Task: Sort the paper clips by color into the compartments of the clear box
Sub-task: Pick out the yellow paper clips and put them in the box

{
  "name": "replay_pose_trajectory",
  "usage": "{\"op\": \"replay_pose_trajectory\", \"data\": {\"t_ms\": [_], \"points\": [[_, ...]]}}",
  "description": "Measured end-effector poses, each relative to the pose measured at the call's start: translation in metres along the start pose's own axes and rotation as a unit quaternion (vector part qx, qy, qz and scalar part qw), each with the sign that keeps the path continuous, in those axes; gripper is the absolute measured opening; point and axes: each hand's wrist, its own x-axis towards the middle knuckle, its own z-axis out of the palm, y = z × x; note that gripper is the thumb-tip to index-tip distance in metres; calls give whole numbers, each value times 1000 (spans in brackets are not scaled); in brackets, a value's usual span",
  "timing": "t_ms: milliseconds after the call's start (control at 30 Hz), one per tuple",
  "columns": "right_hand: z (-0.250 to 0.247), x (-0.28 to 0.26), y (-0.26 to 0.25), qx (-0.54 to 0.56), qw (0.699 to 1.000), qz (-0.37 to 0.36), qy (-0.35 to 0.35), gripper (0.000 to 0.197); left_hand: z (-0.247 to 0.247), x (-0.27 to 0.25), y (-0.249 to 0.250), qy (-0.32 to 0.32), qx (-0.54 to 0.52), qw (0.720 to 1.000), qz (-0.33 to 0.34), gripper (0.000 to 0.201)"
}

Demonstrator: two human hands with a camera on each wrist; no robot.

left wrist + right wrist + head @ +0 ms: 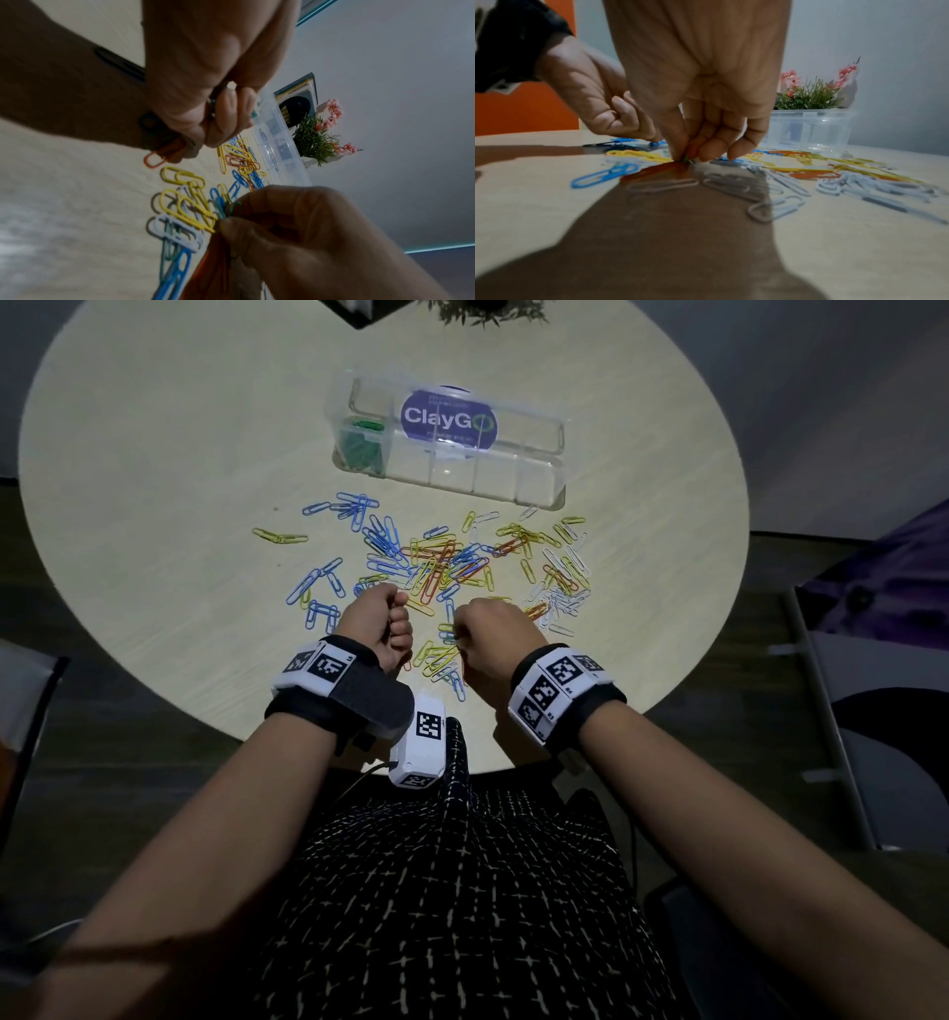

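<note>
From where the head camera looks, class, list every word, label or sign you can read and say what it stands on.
"ClayGO": round purple sticker on the clear box's open lid.
"INVESTING101": spine of a book behind the box, left wrist view.
Smaller print on the sticker: too blurred to read.
Black-and-white square code tags on the wristbands: patterns; tiny characters beside them unreadable.

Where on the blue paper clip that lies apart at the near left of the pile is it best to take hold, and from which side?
Probably the blue paper clip's rounded near end. It lies flat on the table, apart from the rest, with bare wood around that end. Come from above with thumb and forefinger across the loop's two wires.
</note>
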Motion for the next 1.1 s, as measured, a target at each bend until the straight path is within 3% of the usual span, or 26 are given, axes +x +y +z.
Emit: {"op": "replay_pose_trajectory", "data": {"t_ms": [100,200,433,533,667,800,1033,1100], "points": [[-5,1,6,107,993,55,22,16,-1,-1,0,1,11,1000,6,36],[-10,2,10,232,965,111,48,12,-1,-2,-1,0,22,1000,15,36],[-16,6,8,379,913,119,92,25,8,-2,-5,-42,91,995,23,34],[-21,6,-5,341,930,88,109,9,11,-2,-6,-44,35,998,4,44],[-32,7,-25,318,938,31,132,16,8,-1,-3,-62,-93,993,-24,51],[-34,5,-22,310,937,47,155,14,3,-3,2,-30,-22,999,-17,44],[4,-26,-6,201,978,36,-31,15,-19,-6,13,-14,-43,999,4,40],[11,-28,-3,162,986,33,-33,18,-23,-8,13,-8,-46,999,10,40]]}}
